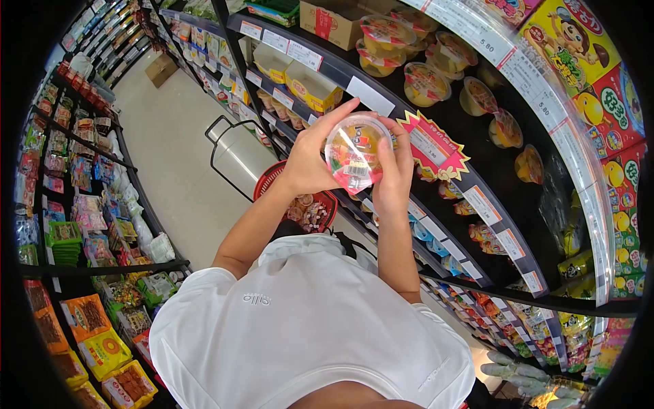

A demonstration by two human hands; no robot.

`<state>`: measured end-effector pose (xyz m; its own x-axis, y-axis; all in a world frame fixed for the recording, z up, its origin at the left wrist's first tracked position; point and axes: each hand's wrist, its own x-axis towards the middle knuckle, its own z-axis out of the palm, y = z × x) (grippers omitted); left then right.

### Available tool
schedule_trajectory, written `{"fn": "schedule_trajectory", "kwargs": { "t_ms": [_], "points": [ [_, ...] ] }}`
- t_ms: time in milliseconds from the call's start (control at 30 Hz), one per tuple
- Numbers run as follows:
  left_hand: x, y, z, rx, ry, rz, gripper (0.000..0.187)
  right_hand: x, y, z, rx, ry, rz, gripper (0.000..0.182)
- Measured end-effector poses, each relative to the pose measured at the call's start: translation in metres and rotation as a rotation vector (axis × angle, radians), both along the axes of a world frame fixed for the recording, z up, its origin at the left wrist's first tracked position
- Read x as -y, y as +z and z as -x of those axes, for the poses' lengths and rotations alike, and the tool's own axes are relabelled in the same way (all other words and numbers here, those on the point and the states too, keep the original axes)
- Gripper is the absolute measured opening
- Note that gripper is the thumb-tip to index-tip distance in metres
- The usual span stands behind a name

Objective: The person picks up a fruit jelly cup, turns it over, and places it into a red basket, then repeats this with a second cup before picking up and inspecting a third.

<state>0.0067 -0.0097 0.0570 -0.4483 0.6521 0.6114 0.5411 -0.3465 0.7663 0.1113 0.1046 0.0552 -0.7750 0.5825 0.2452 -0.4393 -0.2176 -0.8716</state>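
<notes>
Both of my hands hold a round clear-lidded cup with a printed top and a barcode label, in front of the shelf edge. My left hand grips its left side, the index finger reaching along the upper rim. On the right side, my right hand holds it with the thumb over the lid's edge. Similar cups sit on the dark shelf just beyond. A pink starburst price tag is right beside my right hand.
Below my forearms is a red basket with several small items inside and a black handle. Shelves with packaged snacks run along the left. A cardboard box lies on the aisle floor. Price labels line the right shelf edges.
</notes>
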Motion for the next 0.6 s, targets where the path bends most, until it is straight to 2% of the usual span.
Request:
{"fn": "schedule_trajectory", "kwargs": {
  "t_ms": [33,200,267,367,600],
  "points": [
    [0.0,0.0,0.0,0.089,-0.052,-0.037,0.106,-0.001,0.0,-0.001,-0.011,0.027,0.015,0.042],
    [0.0,-0.001,0.005,0.049,-0.018,-0.071,0.108,-0.006,-0.008,-0.001,0.0,-0.054,-0.042,0.037],
    [0.0,-0.002,0.006,0.11,-0.062,-0.142,0.109,-0.006,-0.008,-0.002,0.023,-0.069,-0.056,0.035],
    [0.001,0.0,0.005,0.237,-0.126,-0.223,0.109,-0.006,-0.006,0.0,-0.132,-0.103,-0.019,0.029],
    [0.001,-0.002,0.007,0.23,-0.087,-0.23,0.109,-0.01,-0.017,0.0,-0.188,-0.208,-0.066,0.031]
  ]
}}
